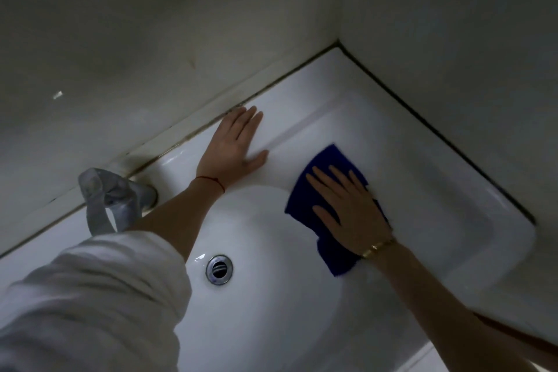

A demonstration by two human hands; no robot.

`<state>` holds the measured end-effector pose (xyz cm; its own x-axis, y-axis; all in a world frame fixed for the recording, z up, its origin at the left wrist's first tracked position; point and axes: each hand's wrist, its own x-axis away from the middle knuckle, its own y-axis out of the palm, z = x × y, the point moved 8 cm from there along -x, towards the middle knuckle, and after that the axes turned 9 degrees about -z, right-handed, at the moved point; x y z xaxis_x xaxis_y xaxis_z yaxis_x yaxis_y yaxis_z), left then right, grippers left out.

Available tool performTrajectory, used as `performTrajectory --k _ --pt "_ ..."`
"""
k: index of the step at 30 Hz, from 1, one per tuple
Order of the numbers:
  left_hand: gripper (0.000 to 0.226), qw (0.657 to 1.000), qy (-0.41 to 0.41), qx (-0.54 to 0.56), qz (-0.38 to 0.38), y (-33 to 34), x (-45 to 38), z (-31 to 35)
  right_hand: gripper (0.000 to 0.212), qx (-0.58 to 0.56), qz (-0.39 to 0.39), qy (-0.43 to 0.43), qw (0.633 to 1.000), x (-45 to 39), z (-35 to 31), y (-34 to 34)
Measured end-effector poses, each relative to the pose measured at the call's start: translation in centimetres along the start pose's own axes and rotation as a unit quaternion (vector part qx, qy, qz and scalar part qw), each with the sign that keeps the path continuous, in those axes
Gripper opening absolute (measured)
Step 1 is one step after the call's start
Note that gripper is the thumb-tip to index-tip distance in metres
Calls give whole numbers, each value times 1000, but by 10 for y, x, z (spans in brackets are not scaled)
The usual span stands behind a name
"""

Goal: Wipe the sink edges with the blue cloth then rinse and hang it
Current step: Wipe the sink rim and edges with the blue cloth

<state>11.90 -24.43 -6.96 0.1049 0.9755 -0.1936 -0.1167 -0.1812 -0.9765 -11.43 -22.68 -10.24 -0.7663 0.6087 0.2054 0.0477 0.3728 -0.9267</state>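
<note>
A white sink (437,196) fills the lower part of the head view, set into a corner between two walls. The blue cloth (326,160) lies on the sink's flat rim, at the right edge of the bowl. My right hand (347,205) presses flat on the cloth with straight, spread fingers. My left hand (235,145) rests flat on the back rim, fingers straight, near the wall joint. It touches no cloth.
A chrome faucet (111,199) stands at the back left, partly behind my left forearm. The drain (219,269) sits in the bowl below my left arm. Dark grimy sealant (422,130) runs along both wall joints. The rim's right corner (513,238) is rounded.
</note>
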Motion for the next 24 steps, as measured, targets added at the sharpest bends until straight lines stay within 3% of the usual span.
performTrajectory --k 5,9,14,20,24 --pt "68 1000 3 -2 5 0 -1 -1 56 3 28 72 997 25 61 -21" --pt "68 1000 -2 -2 0 1 -1 -1 60 -15 57 125 990 -21 76 -36" --pt "69 1000 -7 -1 -11 1 0 -1 64 -17 41 117 992 -82 34 -29" --pt "68 1000 -4 7 -2 1 0 -2 57 -24 17 2 1000 -15 7 -10" --pt "67 1000 -1 9 7 0 0 -1 60 -17 43 65 997 -2 54 -23"
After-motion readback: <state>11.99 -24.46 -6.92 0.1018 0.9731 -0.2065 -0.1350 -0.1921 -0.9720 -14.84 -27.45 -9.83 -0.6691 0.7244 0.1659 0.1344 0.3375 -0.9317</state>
